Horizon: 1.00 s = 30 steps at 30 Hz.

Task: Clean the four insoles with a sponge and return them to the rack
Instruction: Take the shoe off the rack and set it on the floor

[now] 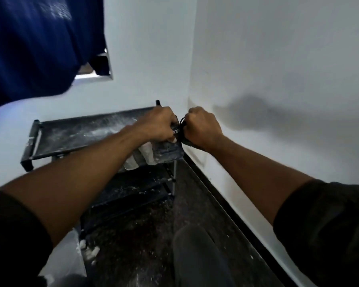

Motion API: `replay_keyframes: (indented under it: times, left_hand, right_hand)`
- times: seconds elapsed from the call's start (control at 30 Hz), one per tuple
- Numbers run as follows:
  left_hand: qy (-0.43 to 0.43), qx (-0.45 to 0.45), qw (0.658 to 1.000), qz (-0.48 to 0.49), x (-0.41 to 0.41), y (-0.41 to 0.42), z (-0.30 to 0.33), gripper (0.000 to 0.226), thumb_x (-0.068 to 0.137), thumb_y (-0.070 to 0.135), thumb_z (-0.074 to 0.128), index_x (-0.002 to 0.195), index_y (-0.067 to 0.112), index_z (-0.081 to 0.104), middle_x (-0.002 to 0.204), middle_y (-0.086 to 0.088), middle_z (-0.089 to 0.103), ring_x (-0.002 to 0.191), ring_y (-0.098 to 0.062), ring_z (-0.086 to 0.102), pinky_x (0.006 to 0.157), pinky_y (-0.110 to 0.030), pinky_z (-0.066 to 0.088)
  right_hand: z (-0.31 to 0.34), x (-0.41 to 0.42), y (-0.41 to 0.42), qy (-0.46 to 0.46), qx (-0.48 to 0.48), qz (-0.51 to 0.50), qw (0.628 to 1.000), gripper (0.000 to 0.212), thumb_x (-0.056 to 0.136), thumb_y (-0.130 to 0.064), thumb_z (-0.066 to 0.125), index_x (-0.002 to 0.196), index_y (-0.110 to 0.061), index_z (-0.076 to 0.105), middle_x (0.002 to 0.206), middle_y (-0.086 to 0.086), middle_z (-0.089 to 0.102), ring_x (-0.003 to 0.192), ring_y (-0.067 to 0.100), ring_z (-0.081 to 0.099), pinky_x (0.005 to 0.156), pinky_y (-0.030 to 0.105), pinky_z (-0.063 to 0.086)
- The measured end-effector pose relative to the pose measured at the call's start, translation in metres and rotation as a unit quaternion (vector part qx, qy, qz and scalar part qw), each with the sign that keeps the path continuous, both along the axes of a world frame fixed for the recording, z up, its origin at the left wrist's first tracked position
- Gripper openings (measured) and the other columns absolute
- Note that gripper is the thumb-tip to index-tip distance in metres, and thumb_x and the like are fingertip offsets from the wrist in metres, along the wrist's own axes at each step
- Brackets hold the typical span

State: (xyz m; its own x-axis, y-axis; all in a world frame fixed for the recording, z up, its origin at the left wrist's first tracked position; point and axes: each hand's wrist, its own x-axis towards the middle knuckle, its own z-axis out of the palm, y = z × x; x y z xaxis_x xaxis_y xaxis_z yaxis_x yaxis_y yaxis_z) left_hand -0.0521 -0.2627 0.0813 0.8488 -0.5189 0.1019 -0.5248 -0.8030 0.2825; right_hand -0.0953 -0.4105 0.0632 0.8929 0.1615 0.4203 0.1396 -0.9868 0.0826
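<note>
Insoles [166, 151], dark and flat with dusty, pale-smeared surfaces, lie stacked at the right end of the shoe rack's [71, 131] top shelf, partly hidden under the hands; their long axis seems to run from the shelf's front edge back toward the wall, though which end is toe or heel cannot be told. White lettering shows on a dark strip of the uppermost piece, between the two hands. The left hand [160, 123] presses down on the stack, fingers curled over its edge and thumb tucked at the front, gripping it. The right hand [202, 126], just beside the left and off the rack's right end, is closed in a fist round a thin black cord or loop [182, 123] and a dark piece below it; what that piece is cannot be told. The rack is a low metal frame with black fabric shelves, powdered with white dust, lower tiers showing beneath the top one. It stands in a corner of white walls [278, 69]. Below the rack is a dark speckled floor [145, 235] scattered with white crumbs. Blue cloth [39, 44] hangs above the rack's left side.
</note>
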Motion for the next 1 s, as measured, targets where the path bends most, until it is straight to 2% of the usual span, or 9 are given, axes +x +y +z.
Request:
replay_keyframes:
  times: [0.1,0.2,0.37,0.5,0.57,0.73,0.83,0.93,1.0]
  left_hand:
    - [0.042,0.003,0.999,-0.035,-0.009,-0.029,-0.012,0.033,0.067,0.027,0.094,0.096,0.017,0.081,0.086,-0.001,0.075,0.081,-0.016,0.066,0.076,-0.034,0.056]
    - [0.083,0.013,0.995,-0.054,-0.012,-0.051,-0.044,0.035,0.069,0.026,0.095,0.099,0.016,0.08,0.081,0.004,0.071,0.075,-0.01,0.062,0.072,-0.028,0.05]
    - [0.142,0.037,0.987,-0.063,-0.005,-0.069,-0.126,0.037,0.07,0.024,0.095,0.1,0.011,0.078,0.086,-0.004,0.072,0.086,-0.022,0.069,0.075,-0.034,0.057]
    - [0.201,0.045,0.977,-0.056,0.016,-0.077,-0.211,0.045,0.072,0.02,0.093,0.112,0.01,0.076,0.099,-0.005,0.073,0.095,-0.023,0.068,0.076,-0.032,0.054]
    - [0.209,0.054,0.975,-0.056,0.019,-0.078,-0.24,0.044,0.072,0.016,0.091,0.113,0.011,0.076,0.102,-0.009,0.076,0.096,-0.026,0.07,0.081,-0.038,0.059]
    - [0.224,0.079,0.968,-0.074,0.043,-0.095,-0.327,0.034,0.08,0.001,0.072,0.113,0.011,0.077,0.095,-0.008,0.075,0.084,-0.025,0.069,0.073,-0.039,0.06]
    - [0.209,0.082,0.971,-0.084,0.054,-0.104,-0.371,0.034,0.077,0.001,0.069,0.106,0.016,0.08,0.093,-0.008,0.075,0.085,-0.028,0.069,0.077,-0.041,0.06]
    - [0.206,0.078,0.971,-0.092,0.062,-0.112,-0.414,0.021,0.076,0.001,0.068,0.091,0.012,0.078,0.088,-0.008,0.072,0.084,-0.028,0.066,0.077,-0.043,0.058]
    - [0.199,0.068,0.972,-0.102,0.066,-0.117,-0.441,0.02,0.078,0.0,0.066,0.092,0.008,0.077,0.095,-0.007,0.071,0.092,-0.029,0.065,0.081,-0.042,0.055]
  right_hand:
    - [-0.02,-0.018,-0.03,0.023,0.024,-0.033,0.999,0.02,0.077,-0.014,0.057,0.083,0.004,0.065,0.09,0.018,0.061,0.088,0.037,0.057,0.061,0.035,0.033]
    - [-0.053,-0.026,-0.049,0.045,0.046,-0.044,0.997,0.019,0.076,-0.012,0.057,0.082,0.004,0.066,0.087,0.018,0.061,0.086,0.038,0.058,0.059,0.035,0.034]
    - [-0.13,-0.021,-0.066,0.118,0.075,-0.073,0.987,0.023,0.08,-0.014,0.056,0.093,0.001,0.068,0.094,0.016,0.061,0.089,0.036,0.06,0.062,0.035,0.04]
    - [-0.204,-0.004,-0.077,0.196,0.115,-0.116,0.967,0.026,0.083,-0.014,0.057,0.104,-0.001,0.067,0.104,0.017,0.06,0.093,0.038,0.062,0.075,0.039,0.051]
    - [-0.231,-0.002,-0.081,0.23,0.113,-0.116,0.96,0.027,0.086,-0.014,0.057,0.108,-0.002,0.067,0.11,0.015,0.06,0.103,0.035,0.059,0.082,0.039,0.051]
    - [-0.318,0.018,-0.1,0.283,0.124,-0.104,0.945,0.021,0.089,-0.013,0.057,0.106,-0.006,0.065,0.11,0.012,0.059,0.111,0.031,0.052,0.079,0.041,0.05]
    - [-0.362,0.027,-0.106,0.294,0.123,-0.109,0.942,0.021,0.088,-0.01,0.057,0.106,-0.005,0.066,0.108,0.012,0.059,0.111,0.031,0.049,0.081,0.042,0.05]
    - [-0.395,0.036,-0.111,0.29,0.129,-0.113,0.941,0.019,0.089,-0.007,0.055,0.104,-0.002,0.066,0.109,0.014,0.059,0.111,0.031,0.049,0.079,0.04,0.048]
    - [-0.414,0.044,-0.115,0.291,0.128,-0.113,0.941,0.021,0.089,-0.006,0.054,0.106,-0.001,0.065,0.112,0.014,0.058,0.112,0.032,0.049,0.077,0.04,0.047]
